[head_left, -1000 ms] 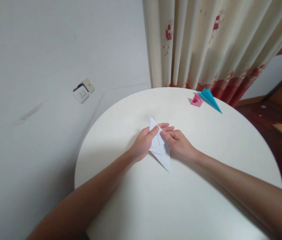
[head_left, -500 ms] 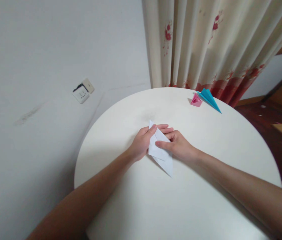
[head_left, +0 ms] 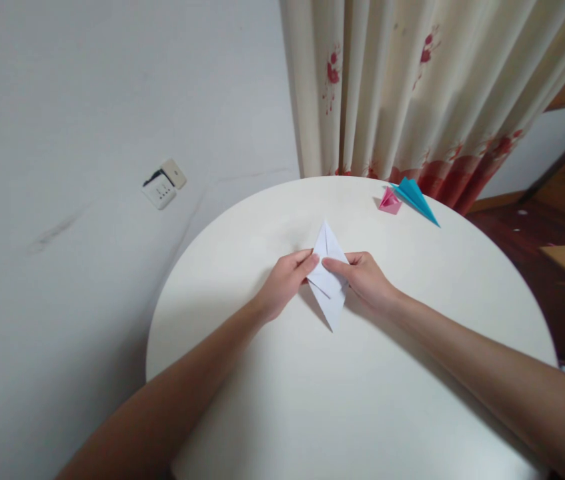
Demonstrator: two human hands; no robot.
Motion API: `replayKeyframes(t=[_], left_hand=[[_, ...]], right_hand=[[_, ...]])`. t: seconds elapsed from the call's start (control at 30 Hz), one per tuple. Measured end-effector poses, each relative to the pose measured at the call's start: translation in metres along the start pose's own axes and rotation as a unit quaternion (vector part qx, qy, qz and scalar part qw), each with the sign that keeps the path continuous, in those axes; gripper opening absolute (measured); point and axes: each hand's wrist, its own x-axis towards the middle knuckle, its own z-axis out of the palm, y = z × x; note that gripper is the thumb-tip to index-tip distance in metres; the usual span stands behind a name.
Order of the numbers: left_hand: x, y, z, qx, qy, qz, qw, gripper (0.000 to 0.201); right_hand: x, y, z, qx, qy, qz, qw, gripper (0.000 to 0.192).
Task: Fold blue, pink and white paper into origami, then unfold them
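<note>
A white folded paper (head_left: 329, 280), shaped like a long diamond, lies near the middle of the round white table (head_left: 362, 400). My left hand (head_left: 285, 283) pinches its left side with thumb and fingers. On the other side, my right hand (head_left: 365, 277) grips the paper's right edge. One tip of the paper points away from me and the other points toward me.
A small pink folded paper (head_left: 390, 201) and a blue folded paper (head_left: 415, 198) lie at the table's far edge. A cream curtain with red flowers (head_left: 412, 87) hangs behind. A wall socket (head_left: 165, 183) sits on the white wall at left. Dark wooden floor shows at right.
The white paper has been turned from a slanted position to point straight away from me, and its top tip now stands clear above my fingers. Both hands kept their hold.
</note>
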Motion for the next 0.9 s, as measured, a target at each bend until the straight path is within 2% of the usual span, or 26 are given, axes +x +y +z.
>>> replayKeyframes(t=[0.17,0.4,0.73,0.83,0.9], left_hand=[[-0.002,-0.004,0.004,0.098,0.05,-0.006,0.994,0.037],[0.0,-0.003,-0.002,0.207,0.085,0.026,0.974,0.039],[0.001,-0.006,0.0,0.19,0.1,0.038,0.976,0.044],[0.003,-0.012,-0.002,0.164,0.119,0.032,0.979,0.047],[0.005,-0.016,-0.004,0.14,0.138,0.034,0.98,0.047]], right_hand=[[0.003,0.004,-0.003,0.013,0.034,-0.019,0.999,0.031],[0.007,0.007,-0.004,-0.02,0.011,-0.041,0.999,0.033],[0.006,0.006,-0.005,-0.027,0.011,-0.031,0.999,0.035],[0.007,0.004,-0.004,-0.038,0.008,-0.039,0.998,0.031],[0.007,0.003,-0.004,-0.039,0.002,-0.058,0.998,0.038]])
